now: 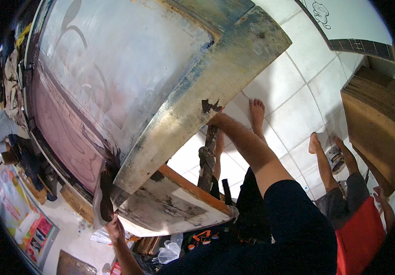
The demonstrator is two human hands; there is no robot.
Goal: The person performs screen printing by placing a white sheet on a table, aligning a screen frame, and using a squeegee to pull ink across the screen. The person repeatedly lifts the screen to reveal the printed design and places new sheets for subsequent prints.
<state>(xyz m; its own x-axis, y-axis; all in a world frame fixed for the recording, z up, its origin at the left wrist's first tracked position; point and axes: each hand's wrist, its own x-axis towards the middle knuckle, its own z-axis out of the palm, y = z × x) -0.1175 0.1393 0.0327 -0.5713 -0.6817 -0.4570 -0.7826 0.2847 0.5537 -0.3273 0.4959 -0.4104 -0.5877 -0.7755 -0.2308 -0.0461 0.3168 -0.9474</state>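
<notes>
A large printing screen (128, 59) fills the upper left, with a pale, smeared surface and faint curling leaf shapes. Pinkish-purple ink (69, 133) lies wet along its left side. Its wide, worn border (197, 87) slants from lower left to upper right. At the near left corner, my left hand (115, 229) is closed at the lower end of a dark, ink-stained piece (106, 195), whose kind I cannot make out. My right hand (215, 120) reaches to the border's underside beside a crusted upright bar (207, 158); its fingers are hidden.
Below the screen is a stained board with a wooden edge (195, 192). A person in a red top (360, 233) is at the right, near a small can (336, 159) and stacked brown boards (374, 119). White floor tiles (293, 123) show beyond. Clutter (28, 169) lines the left.
</notes>
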